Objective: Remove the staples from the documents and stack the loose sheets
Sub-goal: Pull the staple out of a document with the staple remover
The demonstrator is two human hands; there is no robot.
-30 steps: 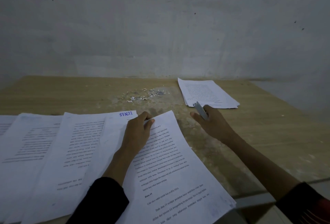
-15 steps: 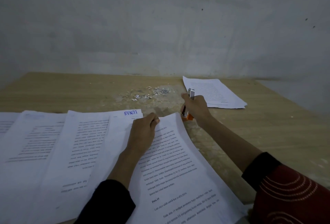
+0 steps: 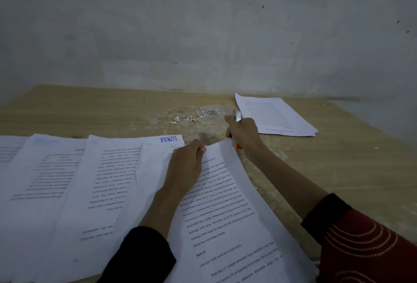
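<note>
While the left hand is keeping its curled fingers pinched on the top edge of the document, the right hand is closing in on the corner just beside that pinch. A second ago it was hovering farther out, toward the stack of loose sheets. It is gripping a silver and orange staple remover in a closed fist. The tool's lower end is now meeting the paper's corner, which is curling up slightly between the two hands.

That shift suggests the reaching is over and the prying is beginning, though the staple itself is hidden under the right hand, so I cannot tell whether the tool is biting yet.

Beyond both grips, the pulled staples are lying scattered on the table. To the outside of the left hand, other documents are waiting, fanned and overlapping. Judging by those, much of the job is still remaining. The left hand's pinch is mattering most now, since a loose hold could be letting the corner tear.
</note>
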